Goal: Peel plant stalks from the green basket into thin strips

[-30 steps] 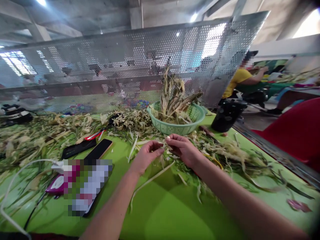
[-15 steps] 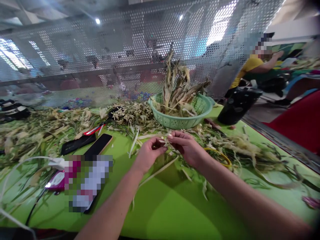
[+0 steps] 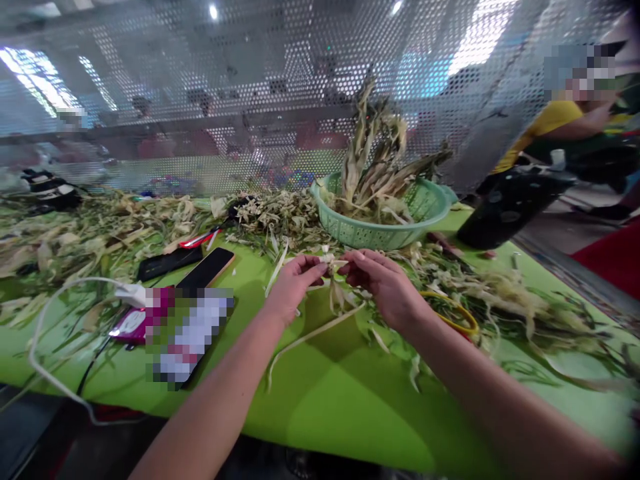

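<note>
Between my hands is a small piece made of dried corn husk (image 3: pixel 337 293), with a pale knotted top and loose ends hanging below. My left hand (image 3: pixel 293 287) pinches it near the top with thumb and fingertips. Slightly apart from it, my right hand (image 3: pixel 383 283) has its fingers closed on a thin husk strip (image 3: pixel 340 263) running out of the piece. Under the hands, a long narrow strip of husk (image 3: pixel 315 332) lies on the green tabletop (image 3: pixel 320 400).
Behind the hands stands a green plastic basket (image 3: pixel 380 233) with dried husks (image 3: pixel 380 153). Husk scraps (image 3: pixel 125 227) cover the left and back. Phones (image 3: pixel 206 270), a red cutter (image 3: pixel 199 239) and a white cable (image 3: pixel 37 333) lie left. A black tumbler (image 3: pixel 510 207) stands right.
My hands have drawn slightly apart, and the husk piece now shows more plainly between them, its ends hanging down. The view has shifted, so the table's things appear farther right and higher.
</note>
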A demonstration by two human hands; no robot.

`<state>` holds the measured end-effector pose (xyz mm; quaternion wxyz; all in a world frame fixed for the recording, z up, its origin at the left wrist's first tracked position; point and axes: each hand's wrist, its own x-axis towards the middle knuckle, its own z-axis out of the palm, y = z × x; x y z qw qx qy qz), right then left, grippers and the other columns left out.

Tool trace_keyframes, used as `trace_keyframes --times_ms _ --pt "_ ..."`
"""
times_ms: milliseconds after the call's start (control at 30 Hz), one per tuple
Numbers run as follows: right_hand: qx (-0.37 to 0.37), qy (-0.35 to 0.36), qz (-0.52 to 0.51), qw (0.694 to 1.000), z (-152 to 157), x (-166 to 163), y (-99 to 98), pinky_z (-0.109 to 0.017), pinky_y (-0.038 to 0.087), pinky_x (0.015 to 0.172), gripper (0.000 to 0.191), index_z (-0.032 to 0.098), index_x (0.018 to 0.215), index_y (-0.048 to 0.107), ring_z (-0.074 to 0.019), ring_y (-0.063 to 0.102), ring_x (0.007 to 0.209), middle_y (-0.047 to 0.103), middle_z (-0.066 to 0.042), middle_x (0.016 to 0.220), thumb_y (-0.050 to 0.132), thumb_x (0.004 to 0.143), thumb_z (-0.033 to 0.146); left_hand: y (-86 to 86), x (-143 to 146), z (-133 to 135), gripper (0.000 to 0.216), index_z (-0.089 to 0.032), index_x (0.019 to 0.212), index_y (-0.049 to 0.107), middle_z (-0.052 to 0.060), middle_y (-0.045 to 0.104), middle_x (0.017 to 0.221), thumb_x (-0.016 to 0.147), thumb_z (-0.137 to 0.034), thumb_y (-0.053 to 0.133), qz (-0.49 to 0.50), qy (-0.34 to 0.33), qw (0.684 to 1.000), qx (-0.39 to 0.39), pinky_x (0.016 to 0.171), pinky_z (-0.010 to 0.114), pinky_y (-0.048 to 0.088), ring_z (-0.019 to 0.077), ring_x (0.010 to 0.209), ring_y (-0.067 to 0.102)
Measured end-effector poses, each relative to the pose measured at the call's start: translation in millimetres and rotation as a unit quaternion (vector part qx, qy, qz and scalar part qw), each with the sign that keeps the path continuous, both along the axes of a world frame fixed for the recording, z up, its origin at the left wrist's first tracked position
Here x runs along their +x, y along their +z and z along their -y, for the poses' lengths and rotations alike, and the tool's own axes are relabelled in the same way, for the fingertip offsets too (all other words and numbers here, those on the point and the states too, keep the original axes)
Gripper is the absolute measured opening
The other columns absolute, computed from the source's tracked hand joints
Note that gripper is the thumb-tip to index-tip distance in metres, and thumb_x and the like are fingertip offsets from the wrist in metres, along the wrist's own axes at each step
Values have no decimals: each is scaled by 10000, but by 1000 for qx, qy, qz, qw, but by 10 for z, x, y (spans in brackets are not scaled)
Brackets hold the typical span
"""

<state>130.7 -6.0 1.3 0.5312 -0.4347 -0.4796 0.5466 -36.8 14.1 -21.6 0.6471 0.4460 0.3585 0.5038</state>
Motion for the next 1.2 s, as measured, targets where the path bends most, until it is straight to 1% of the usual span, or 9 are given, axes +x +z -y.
trace_keyframes --times_ms 100,233,400,567,733,833,933,1033,1200 --pt "8 25 51 998 10 -40 -31 -273 389 621 255 186 791 638 -138 524 663 609 -13 739 712 755 428 -1 -16 -9 256 -152 820 631 -9 610 759 687 -322 768 11 20 1000 -6 695 239 437 81 654 543" --pt "42 19 106 993 8 -85 -117 -270 374 608 251 183 743 612 -131 495 643 578 11 684 752 694 386 7 -22 1 258 -150 793 625 -15 599 760 666 -314 777 11 13 1000 -3 702 233 436 76 661 537" --pt "50 19 140 989 -5 -67 -152 -272 366 591 199 184 696 594 -128 485 609 565 18 639 708 709 347 51 -31 15 275 -153 833 633 -10 608 788 687 -350 758 -14 -20 999 -24 708 239 428 83 682 545" --pt "60 14 159 985 25 -77 -92 -269 360 591 189 185 745 603 -129 481 627 565 13 675 687 739 355 80 -51 21 297 -138 814 640 -2 604 775 677 -367 769 -28 -2 1000 2 741 250 438 94 714 543" --pt "81 16 190 978 62 -113 -101 -261 359 572 237 191 798 602 -128 476 631 551 16 694 684 771 411 32 -48 3 291 -145 787 609 -9 595 769 689 -372 762 -5 6 1000 17 762 265 450 99 730 550" --pt "91 20 199 976 53 -114 -157 -270 392 595 217 190 811 610 -141 512 652 583 3 712 690 762 385 21 -44 5 303 -151 752 584 -24 564 725 682 -383 766 -4 8 1000 17 753 263 448 90 699 535" --pt "91 8 209 974 42 -109 -191 -274 392 595 190 188 802 621 -145 512 643 590 0 696 673 767 367 23 -45 7 325 -154 725 568 -31 540 702 672 -404 768 -13 7 1000 17 734 257 443 86 681 517" --pt "94 -2 218 971 46 -112 -180 -273 384 592 176 188 794 625 -143 499 638 586 3 688 665 765 357 -2 -46 -9 333 -155 718 555 -32 532 691 676 -411 763 -19 12 1000 20 714 248 430 85 670 507" --pt "106 6 235 966 68 -127 -151 -276 387 618 132 192 782 616 -145 502 659 579 8 694 633 781 323 -86 -22 -36 319 -156 722 542 -37 517 678 697 -398 749 -9 31 999 19 684 240 400 85 657 490"
